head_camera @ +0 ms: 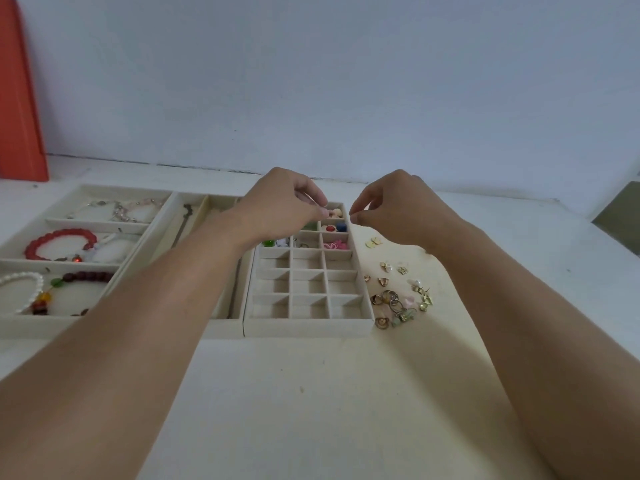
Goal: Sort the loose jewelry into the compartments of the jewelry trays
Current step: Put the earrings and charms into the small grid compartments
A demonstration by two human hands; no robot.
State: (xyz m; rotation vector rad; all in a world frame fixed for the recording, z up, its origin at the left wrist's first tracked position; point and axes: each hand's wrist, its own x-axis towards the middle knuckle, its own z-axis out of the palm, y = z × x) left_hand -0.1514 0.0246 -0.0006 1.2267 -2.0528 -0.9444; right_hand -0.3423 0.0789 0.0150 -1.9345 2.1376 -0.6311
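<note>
Trays (308, 326): matt, cloth-like beige lining. Loose earrings (398, 306): shiny gold-tone and silver-tone metal. Red bracelet (60, 242): translucent glossy beads. White bracelet (20, 289): pearly gloss. Table (311, 393): smooth, matt. Wall (311, 81): matt.

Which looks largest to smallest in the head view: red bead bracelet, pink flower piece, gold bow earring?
1. red bead bracelet, clearly largest.
2. pink flower piece and gold bow earring look about alike; too close to rank.
</note>
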